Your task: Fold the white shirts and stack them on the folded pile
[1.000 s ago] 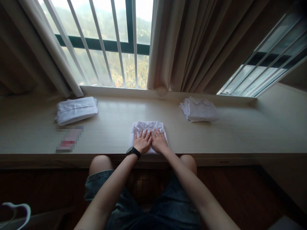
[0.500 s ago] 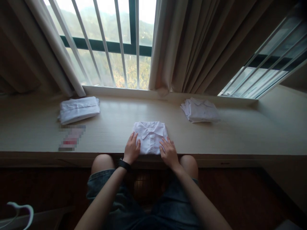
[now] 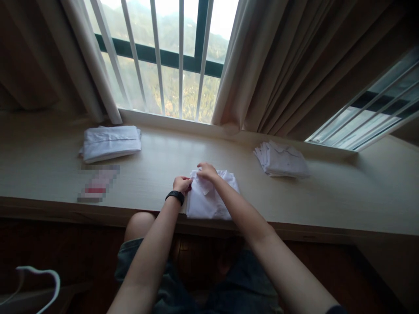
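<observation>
A folded white shirt point(image 3: 204, 205) lies at the front edge of the pale ledge, its collar toward the window. My left hand point(image 3: 182, 184), with a black band on the wrist, pinches the shirt's left edge near the collar. Reaching across the shirt, my right hand point(image 3: 207, 171) is at the collar's left side. Its index finger and thumb are apart and the other fingers curl over the cloth, so its grip on the fabric is partly hidden.
On the ledge point(image 3: 157, 174), a folded white stack point(image 3: 111, 143) lies at the back left and a stack of folded shirts point(image 3: 284, 160) at the back right. A blurred flat item point(image 3: 98, 183) is at the left. Curtains point(image 3: 278, 65) frame the barred window. A white curved object point(image 3: 54, 279) shows at lower left.
Both hands have left their flat positions on the shirt's sides. My left hand has closed on the left edge, and my right hand has moved up and left to the collar. The view has tilted.
</observation>
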Demonstrator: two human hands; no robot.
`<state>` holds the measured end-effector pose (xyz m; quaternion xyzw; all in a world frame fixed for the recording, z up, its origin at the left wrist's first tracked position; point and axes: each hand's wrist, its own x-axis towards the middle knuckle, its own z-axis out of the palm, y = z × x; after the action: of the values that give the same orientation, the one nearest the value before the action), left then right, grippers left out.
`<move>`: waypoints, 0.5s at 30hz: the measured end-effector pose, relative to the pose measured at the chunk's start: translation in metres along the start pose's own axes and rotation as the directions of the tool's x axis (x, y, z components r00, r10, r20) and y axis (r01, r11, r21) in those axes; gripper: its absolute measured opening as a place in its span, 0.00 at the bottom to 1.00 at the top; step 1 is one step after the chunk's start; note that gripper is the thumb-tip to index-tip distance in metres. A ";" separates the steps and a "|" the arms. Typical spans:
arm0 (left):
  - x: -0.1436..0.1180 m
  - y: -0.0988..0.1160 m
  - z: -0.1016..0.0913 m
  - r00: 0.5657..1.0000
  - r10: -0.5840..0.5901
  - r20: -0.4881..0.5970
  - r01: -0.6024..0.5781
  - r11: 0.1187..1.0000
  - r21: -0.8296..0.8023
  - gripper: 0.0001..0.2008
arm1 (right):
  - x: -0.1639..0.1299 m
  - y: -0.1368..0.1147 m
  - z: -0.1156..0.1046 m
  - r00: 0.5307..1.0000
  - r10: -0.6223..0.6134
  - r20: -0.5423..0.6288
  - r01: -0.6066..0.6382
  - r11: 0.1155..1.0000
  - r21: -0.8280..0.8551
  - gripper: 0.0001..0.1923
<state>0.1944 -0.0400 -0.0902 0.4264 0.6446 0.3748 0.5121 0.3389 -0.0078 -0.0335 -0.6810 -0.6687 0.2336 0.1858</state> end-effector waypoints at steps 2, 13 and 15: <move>0.003 -0.004 0.000 0.999 -0.030 0.042 0.033 0.997 -0.074 0.10 | 0.007 0.002 0.010 1.000 -0.019 0.017 0.018 1.000 0.018 0.22; 0.004 0.006 -0.001 0.997 0.007 0.075 -0.001 0.996 -0.087 0.28 | -0.054 0.065 -0.022 0.922 0.082 -0.380 -0.094 0.996 -0.012 0.16; 0.004 0.012 0.002 0.996 0.076 0.042 -0.076 0.997 0.003 0.31 | -0.074 0.091 -0.035 0.847 0.216 -0.485 -0.250 0.968 -0.004 0.16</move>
<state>0.1982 -0.0319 -0.0812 0.4595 0.6179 0.3836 0.5098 0.4339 -0.0833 -0.0515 -0.7995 -0.5213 0.0552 0.2934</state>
